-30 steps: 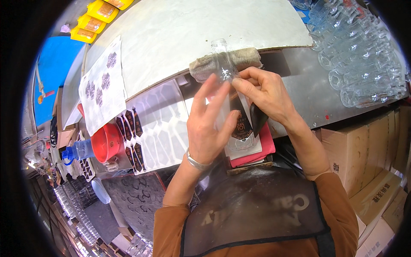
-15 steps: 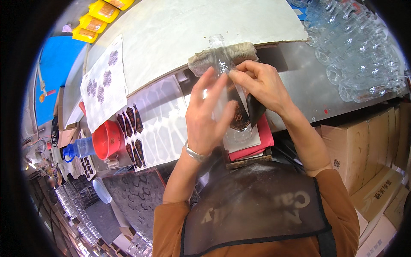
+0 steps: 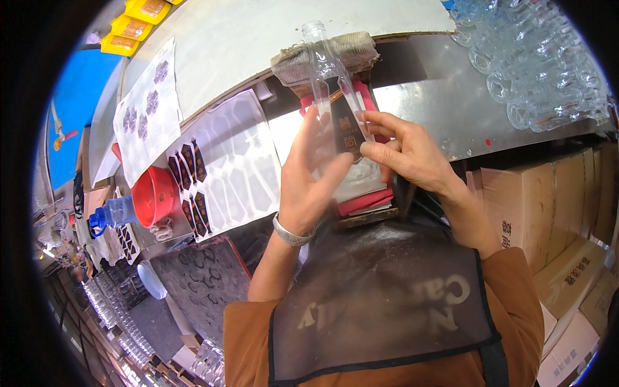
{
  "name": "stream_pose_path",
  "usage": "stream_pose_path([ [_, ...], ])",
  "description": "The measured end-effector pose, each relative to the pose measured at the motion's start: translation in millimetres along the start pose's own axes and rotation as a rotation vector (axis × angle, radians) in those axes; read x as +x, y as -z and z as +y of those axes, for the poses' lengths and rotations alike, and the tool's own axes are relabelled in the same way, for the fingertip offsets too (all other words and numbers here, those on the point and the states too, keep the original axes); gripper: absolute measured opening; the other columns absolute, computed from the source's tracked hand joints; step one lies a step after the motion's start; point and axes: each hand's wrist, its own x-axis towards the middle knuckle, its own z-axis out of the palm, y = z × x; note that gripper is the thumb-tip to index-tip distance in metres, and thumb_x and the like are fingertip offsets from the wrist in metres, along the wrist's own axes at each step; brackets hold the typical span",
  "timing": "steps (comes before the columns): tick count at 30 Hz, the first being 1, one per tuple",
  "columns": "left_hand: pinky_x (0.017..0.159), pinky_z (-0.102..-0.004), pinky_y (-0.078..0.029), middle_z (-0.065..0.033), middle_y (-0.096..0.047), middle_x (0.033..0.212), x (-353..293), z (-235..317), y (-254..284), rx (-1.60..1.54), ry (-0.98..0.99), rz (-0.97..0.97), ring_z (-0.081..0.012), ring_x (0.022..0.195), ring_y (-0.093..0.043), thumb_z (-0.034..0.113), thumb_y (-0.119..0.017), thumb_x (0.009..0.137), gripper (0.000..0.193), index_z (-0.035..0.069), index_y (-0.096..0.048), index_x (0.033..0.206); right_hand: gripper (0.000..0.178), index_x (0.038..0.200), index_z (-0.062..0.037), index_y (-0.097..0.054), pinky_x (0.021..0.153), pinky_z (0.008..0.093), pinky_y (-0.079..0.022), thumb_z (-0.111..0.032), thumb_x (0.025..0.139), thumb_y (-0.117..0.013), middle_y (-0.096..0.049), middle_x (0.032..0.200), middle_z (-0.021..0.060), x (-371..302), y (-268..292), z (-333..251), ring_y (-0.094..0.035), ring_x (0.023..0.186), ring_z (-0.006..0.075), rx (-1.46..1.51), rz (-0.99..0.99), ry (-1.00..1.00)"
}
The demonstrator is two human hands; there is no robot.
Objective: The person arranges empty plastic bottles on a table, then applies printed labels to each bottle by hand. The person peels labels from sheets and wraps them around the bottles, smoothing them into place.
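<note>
A clear glass bottle (image 3: 320, 59) lies with its neck on a rolled cloth (image 3: 293, 68) and its base toward me. A dark label with gold-coloured marks (image 3: 346, 129) covers its upper face. My left hand (image 3: 303, 177) is at the bottle's left side, fingers stretched and thumb apart near the label's lower end; its fingertips are blurred. My right hand (image 3: 412, 151) is at the right side, index finger and thumb at the label's edge. Beneath that palm shows a dark flat piece (image 3: 405, 188), mostly hidden, seemingly held by the folded fingers.
Red and white cloths (image 3: 367, 203) lie under the bottle. To the left are a label sheet (image 3: 242, 187) with several dark labels, a printed paper (image 3: 148, 116) and a red bowl (image 3: 155, 195). Many glass bottles (image 3: 535, 71) are stacked at the far right, above cardboard boxes (image 3: 522, 213).
Both hands have slid down the bottle toward its base, the right one also outward, the dark piece moving with it. My view has shifted slightly; the bottle stays on the rolled cloth.
</note>
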Motion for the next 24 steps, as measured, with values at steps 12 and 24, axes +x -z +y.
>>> stream_pose_path([
  [12,0.101,-0.0385,-0.048,-0.0238,-0.04,0.151,-5.7,-0.2,-5.9,0.004,-0.038,0.005,-0.0294,0.131,-0.051,0.0,-0.07,0.087,0.085,-0.004,-0.019,0.155,0.056,0.141,0.0043,-0.048,0.056,0.0233,-0.049,-0.021,0.094,-0.066,-0.065,0.12,0.017,-0.9,-7.5,3.4,-0.059,0.057,0.0087,0.02,0.037,0.03],
  [24,0.106,-0.0378,-0.045,-0.0201,-0.04,0.152,-0.6,-0.4,-1.9,-0.198,0.034,0.018,-0.029,0.135,-0.049,-0.001,-0.06,0.095,0.069,-0.001,-0.025,0.155,0.054,0.139,0.0057,-0.049,0.054,0.0217,-0.047,-0.02,0.095,-0.067,-0.066,0.117,0.0135,0.4,-8.6,7.1,-0.057,0.059,0.0063,0.043,0.059,0.028],
])
